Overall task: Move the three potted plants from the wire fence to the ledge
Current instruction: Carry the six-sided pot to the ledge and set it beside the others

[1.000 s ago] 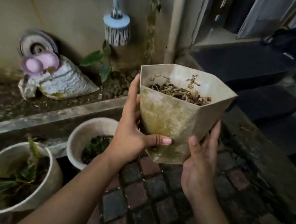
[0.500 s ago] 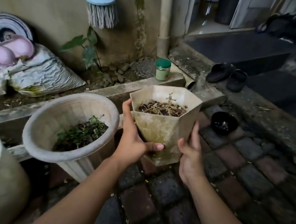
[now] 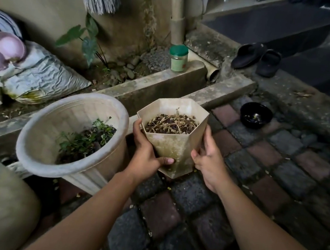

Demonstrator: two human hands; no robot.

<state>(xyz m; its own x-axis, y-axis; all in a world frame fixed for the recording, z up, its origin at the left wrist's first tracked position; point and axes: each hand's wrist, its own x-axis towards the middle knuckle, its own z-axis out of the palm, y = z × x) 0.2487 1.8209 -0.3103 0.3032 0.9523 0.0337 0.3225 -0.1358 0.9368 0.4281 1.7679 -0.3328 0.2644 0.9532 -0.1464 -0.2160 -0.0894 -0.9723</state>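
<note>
Beige hexagonal pot (image 3: 174, 147) in two hands, left hand (image 3: 147, 154) and right hand (image 3: 207, 162)

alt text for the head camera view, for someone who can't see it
Seen from above, a left hand and a right hand hold a beige hexagonal pot of dried plant matter above a brick-paved floor. To its left stands a round pot with a small green plant; a concrete ledge runs behind.
</note>
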